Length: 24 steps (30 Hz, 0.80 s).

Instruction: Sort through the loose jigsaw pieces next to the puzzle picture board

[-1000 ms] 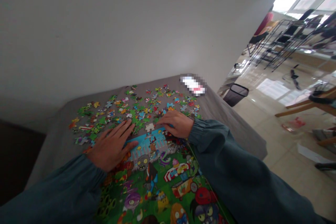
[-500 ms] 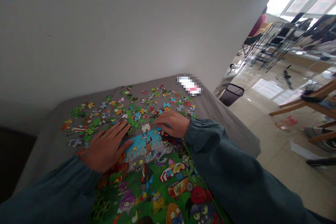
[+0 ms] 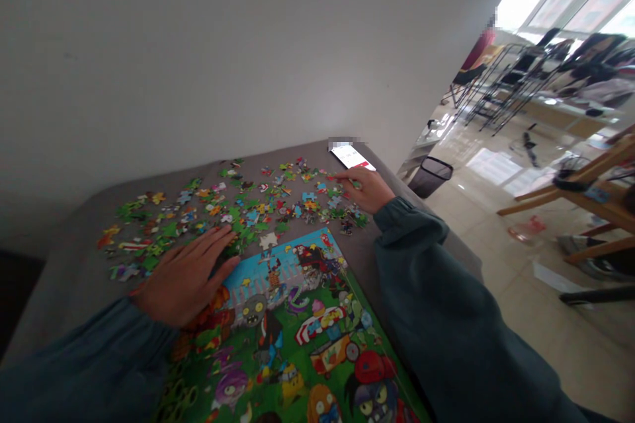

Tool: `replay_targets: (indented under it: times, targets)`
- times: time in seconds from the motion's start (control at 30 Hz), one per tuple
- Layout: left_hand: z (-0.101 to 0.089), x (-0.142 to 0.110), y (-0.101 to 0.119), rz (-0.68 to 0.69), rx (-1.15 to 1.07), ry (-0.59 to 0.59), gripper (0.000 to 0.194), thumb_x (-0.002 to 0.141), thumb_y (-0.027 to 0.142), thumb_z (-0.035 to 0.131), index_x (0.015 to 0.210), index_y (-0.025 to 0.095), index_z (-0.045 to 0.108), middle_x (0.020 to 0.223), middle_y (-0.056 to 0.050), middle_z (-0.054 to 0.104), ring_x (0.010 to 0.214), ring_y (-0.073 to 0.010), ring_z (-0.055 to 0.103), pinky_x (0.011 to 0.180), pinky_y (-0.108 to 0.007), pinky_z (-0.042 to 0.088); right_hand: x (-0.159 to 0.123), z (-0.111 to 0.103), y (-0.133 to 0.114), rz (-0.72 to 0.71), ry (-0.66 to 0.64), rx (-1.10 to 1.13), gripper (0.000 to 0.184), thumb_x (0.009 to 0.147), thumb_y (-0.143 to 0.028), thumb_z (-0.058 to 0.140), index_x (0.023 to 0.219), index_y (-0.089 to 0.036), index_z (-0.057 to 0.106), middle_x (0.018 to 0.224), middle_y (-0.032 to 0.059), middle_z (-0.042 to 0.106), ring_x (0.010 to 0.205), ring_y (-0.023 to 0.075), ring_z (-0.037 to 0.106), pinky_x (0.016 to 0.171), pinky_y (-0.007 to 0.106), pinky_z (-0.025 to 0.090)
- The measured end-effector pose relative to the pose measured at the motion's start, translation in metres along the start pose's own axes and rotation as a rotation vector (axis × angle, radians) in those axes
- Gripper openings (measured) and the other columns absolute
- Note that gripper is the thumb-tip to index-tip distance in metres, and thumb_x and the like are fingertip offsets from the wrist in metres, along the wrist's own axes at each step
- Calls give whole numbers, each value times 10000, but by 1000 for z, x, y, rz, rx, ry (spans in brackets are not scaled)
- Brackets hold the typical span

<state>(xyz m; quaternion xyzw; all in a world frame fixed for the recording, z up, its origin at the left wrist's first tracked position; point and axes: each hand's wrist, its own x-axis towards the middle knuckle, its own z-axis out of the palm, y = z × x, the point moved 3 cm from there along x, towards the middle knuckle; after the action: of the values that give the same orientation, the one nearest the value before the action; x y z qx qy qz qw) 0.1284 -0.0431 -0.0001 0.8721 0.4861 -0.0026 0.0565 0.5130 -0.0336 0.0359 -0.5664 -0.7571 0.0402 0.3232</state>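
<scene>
A colourful cartoon jigsaw puzzle (image 3: pixel 278 330) lies before me, its picture showing zombies and plants. My left hand (image 3: pixel 186 274) rests flat with fingers stretched out, over the picture's upper left corner and the loose pieces beside it. My right hand (image 3: pixel 366 188) is at the right end of the scattered puzzle pieces (image 3: pixel 248 201), just below the phone. Its index finger points left at the pieces; the other fingers are partly hidden, and I see nothing held. A pale, blank-looking puzzle piece (image 3: pixel 268 240) lies by the picture's top edge, between my hands.
A phone (image 3: pixel 352 156) with a lit screen lies at the back of the grey cloth (image 3: pixel 446 238), near the wall (image 3: pixel 198 59). To the right, a dark waste bin (image 3: pixel 430 176) stands on the tiled floor, with wooden chair legs (image 3: pixel 546 188) farther over.
My right hand has moved away from the puzzle's top edge, right and back toward the phone, uncovering the picture's upper right corner. My left hand stays over the upper left corner.
</scene>
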Motion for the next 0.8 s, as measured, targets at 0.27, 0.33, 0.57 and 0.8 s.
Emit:
replay_targets:
  times: [0.27,0.33,0.57,0.8]
  targets:
    - [-5,1,7,-46,58,-76,683,1006,540,256,1547,207,504,1672,-69,431,1524,-325,432,1207,-581,385,-1,-15,25,136,120,18,277,944,-135,572,1088,-196,801,1037,76,813,945,224,744,888,386,589]
    - [-4,1,7,-46,54,-84,688,1010,545,241,1558,211,491,1687,-62,406,1537,-322,413,1218,-577,370,-1,-16,27,145,121,22,280,942,-136,575,1098,-188,801,1041,81,814,937,223,746,883,382,591]
    - [0,2,2,-39,26,-78,691,1019,578,236,1539,218,515,1687,-67,410,1550,-317,389,1247,-552,337,-2,-19,36,197,139,14,283,932,-182,575,1080,-191,816,1065,82,819,910,231,748,876,392,596]
    - [-2,3,0,-15,34,-114,707,999,557,239,1524,188,535,1679,-81,417,1562,-312,371,1248,-562,342,-2,-23,44,275,181,43,290,905,-158,568,1045,-191,820,1031,78,823,868,211,751,835,368,603]
